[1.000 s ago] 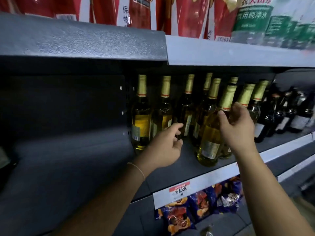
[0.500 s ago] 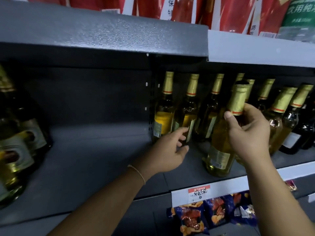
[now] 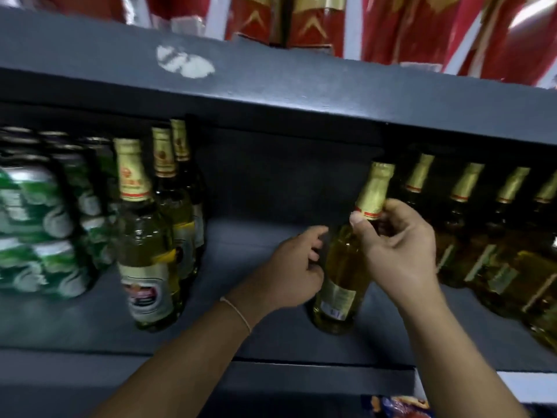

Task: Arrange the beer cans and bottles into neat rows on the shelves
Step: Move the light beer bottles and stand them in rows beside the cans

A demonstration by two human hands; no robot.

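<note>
The right hand pinches the gold-foil neck of a clear glass bottle of yellow beer, tilted on the dark grey shelf. The left hand, fingers curled against its body, probably steadies it for the gap between rows.

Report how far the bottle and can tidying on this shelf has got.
Done: green cans stacked left, three bottles lined beside them. In hand: right hand pinches the tilted bottle by its neck, left hand at its body. Left: the bare shelf gap and the leaning bottles on the right.
</note>
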